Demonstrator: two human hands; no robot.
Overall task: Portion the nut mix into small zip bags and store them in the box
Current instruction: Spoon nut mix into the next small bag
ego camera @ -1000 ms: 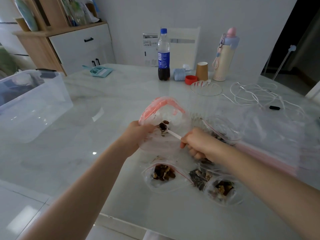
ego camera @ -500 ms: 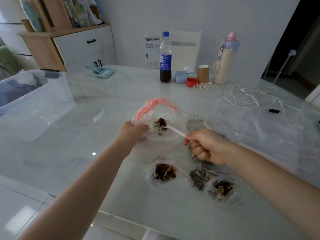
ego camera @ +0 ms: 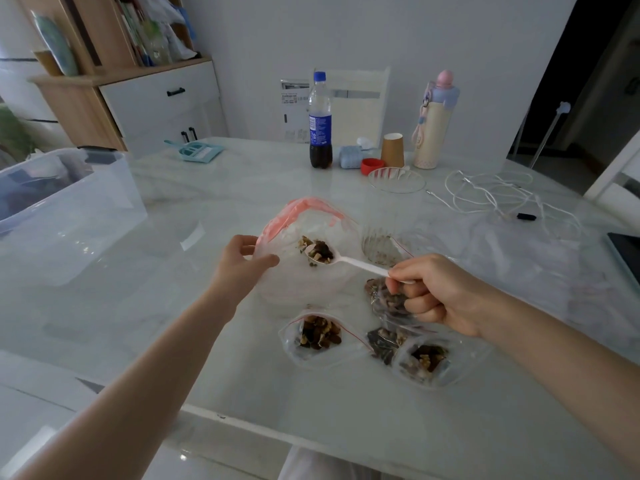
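Keep left hand (ego camera: 242, 263) fingers pinched on the big pink-zip bag (ego camera: 304, 244) rim, right hand (ego camera: 436, 292) fingers clamped on the plastic spoon (ego camera: 349, 261), then carry the scoop level toward the small zip bag (ego camera: 384, 299) at 4 o'clock.

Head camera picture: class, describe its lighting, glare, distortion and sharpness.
Head view: dim, bluish indoor light; pale glare patches on the glossy table near the clear box; wide-angle bending curves the table edge and stretches both forearms; the spoon of nuts, left hand and right hand look fairly sharp; the shelf is softer.
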